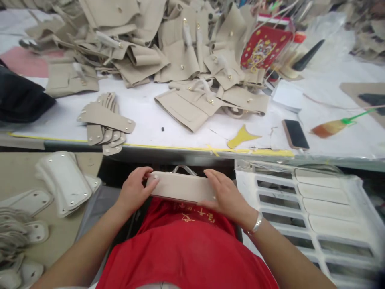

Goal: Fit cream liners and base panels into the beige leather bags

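Note:
Both my hands grip one folded beige leather piece (182, 187) close to my body, just below the table's front edge. My left hand (134, 192) pinches its left end, thumb on top. My right hand (224, 196), with a silver bracelet at the wrist, wraps around its right end. A thin loop or strap (183, 170) sticks up behind the piece. My red shirt (186, 245) fills the lower middle.
A white table (150, 116) carries a big heap of beige leather parts (156, 48), a fan of beige straps (105, 124), a phone (295, 134), a yellow cutout (242, 137) and a brush (333, 127). White slotted rack (315, 208) stands at right; white pieces (64, 180) lie at left.

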The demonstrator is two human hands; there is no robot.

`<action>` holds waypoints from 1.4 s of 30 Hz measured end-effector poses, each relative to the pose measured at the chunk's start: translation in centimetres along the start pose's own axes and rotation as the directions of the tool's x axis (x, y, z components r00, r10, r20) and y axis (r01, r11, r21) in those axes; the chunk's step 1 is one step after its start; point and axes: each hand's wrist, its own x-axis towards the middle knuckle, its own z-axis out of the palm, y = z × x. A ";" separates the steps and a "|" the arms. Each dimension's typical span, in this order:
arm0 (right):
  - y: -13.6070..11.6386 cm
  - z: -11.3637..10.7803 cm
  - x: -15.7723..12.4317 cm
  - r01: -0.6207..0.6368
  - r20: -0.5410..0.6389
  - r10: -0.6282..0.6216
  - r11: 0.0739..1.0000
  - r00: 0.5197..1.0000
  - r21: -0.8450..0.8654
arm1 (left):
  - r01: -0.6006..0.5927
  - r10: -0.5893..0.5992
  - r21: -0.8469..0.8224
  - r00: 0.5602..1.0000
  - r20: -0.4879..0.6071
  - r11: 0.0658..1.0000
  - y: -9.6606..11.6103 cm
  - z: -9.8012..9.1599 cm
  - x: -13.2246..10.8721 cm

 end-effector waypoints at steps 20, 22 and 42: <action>-11.1 7.9 10.7 0.162 0.109 -0.153 0.984 0.982 -0.078 | 0.392 -0.254 -0.570 0.917 0.309 0.722 -6.6 0.4 -0.3; -11.4 8.1 10.9 0.154 0.111 -0.143 0.984 0.983 -0.091 | 0.375 -0.239 -0.580 0.924 0.299 0.723 -6.8 0.6 -0.3; -11.0 7.8 10.9 0.175 0.171 -0.160 0.982 0.972 -0.077 | 0.240 -0.158 -0.301 0.949 0.273 0.923 -6.3 -0.5 0.8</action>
